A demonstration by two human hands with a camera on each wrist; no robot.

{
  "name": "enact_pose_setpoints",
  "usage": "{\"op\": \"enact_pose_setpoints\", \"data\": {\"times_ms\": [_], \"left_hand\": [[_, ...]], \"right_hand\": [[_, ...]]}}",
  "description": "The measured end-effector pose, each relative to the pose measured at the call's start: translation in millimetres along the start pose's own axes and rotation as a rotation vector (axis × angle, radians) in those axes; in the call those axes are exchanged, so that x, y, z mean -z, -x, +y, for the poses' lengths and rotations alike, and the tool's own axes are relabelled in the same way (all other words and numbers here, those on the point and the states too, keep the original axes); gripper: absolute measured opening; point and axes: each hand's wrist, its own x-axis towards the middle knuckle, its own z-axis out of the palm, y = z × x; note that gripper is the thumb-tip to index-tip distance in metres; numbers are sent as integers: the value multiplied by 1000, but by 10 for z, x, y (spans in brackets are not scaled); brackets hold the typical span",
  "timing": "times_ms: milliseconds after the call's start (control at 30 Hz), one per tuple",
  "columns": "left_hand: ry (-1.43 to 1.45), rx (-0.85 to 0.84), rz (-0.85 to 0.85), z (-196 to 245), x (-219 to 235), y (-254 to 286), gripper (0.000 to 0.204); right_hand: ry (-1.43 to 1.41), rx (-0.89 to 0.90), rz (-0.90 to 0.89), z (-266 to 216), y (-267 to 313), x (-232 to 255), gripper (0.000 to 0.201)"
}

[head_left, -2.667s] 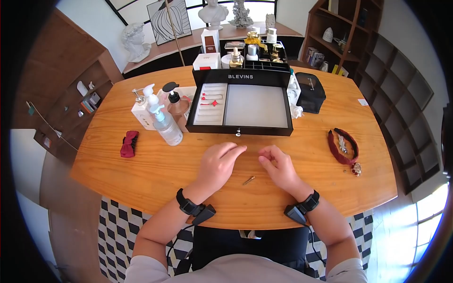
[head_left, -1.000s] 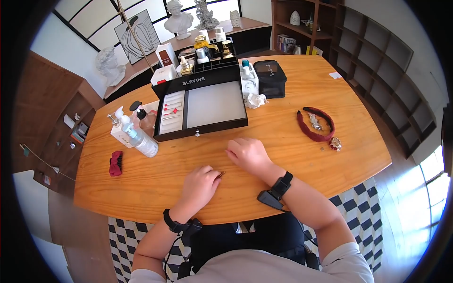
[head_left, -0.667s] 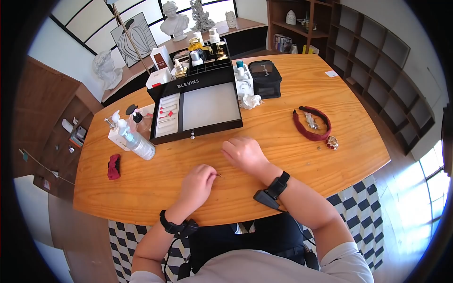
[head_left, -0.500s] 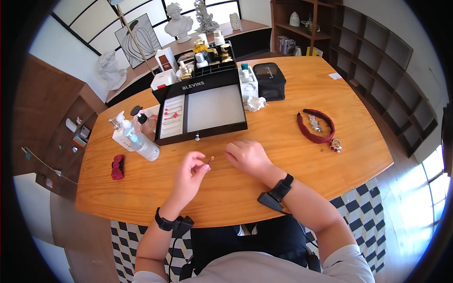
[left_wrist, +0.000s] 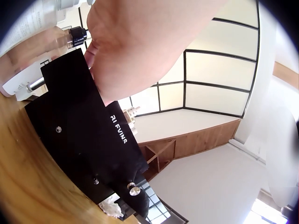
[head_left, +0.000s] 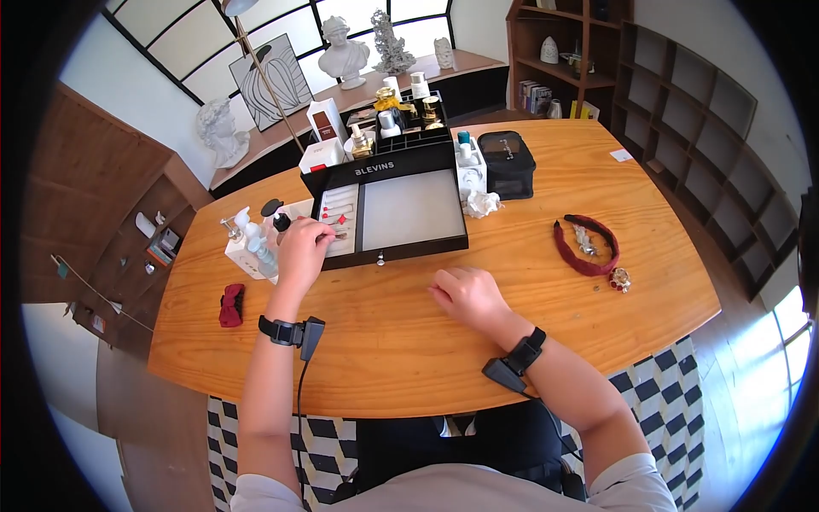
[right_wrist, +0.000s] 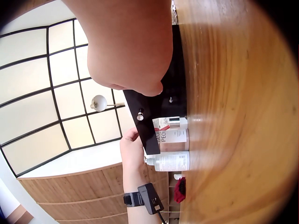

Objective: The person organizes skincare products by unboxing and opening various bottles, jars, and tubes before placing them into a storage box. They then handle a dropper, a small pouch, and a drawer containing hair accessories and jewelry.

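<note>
My left hand (head_left: 300, 249) reaches over the left compartment of the pulled-out drawer (head_left: 418, 250). Its thumb and fingertips pinch a small, thin gold-coloured piece (head_left: 339, 236), low over the pale padded rolls (head_left: 345, 194). Red jewellery (head_left: 342, 219) lies on the rolls just beyond the fingertips. The wider drawer section (head_left: 411, 209) has a plain pale lining. My right hand (head_left: 469, 294) is loosely curled at the table in front of the drawer, holding nothing. The left wrist view shows the black box (left_wrist: 88, 126) below the hand; the fingertips are hidden there.
Pump bottles (head_left: 263, 254) stand left of the drawer, close by my left forearm. A dark red bow (head_left: 231, 305) lies at left. To the right are crumpled tissue (head_left: 482, 203), a black mesh pouch (head_left: 507, 166) and a dark red headband (head_left: 567, 253). Cosmetics crowd the box top.
My left hand has picked the small gold-coloured piece off the table and carried it forward and left, over the drawer's padded rolls. My right hand has stayed almost in place.
</note>
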Motion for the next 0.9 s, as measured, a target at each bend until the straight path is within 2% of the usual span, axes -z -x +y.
{"op": "enact_pose_setpoints", "data": {"times_ms": [200, 300, 500, 600, 700, 900], "left_hand": [[38, -35, -64, -17, 66, -5, 5], [-35, -56, -156, 86, 169, -65, 4], [-53, -110, -146, 50, 206, -127, 7], [-37, -128, -208, 89, 332, -66, 4], [-46, -185, -209, 31, 234, -35, 3], [0, -16, -338, 107, 303, -141, 5]], "right_hand": [[-27, -11, 4, -26, -15, -8, 15], [-38, -20, -1, -25, -4, -19, 14], [-23, -23, -24, -4, -10, -15, 14], [-27, -27, -17, 9, -10, -12, 15], [-37, -29, -18, -19, -11, -12, 15], [-47, -54, -15, -26, -34, 19, 15]]}}
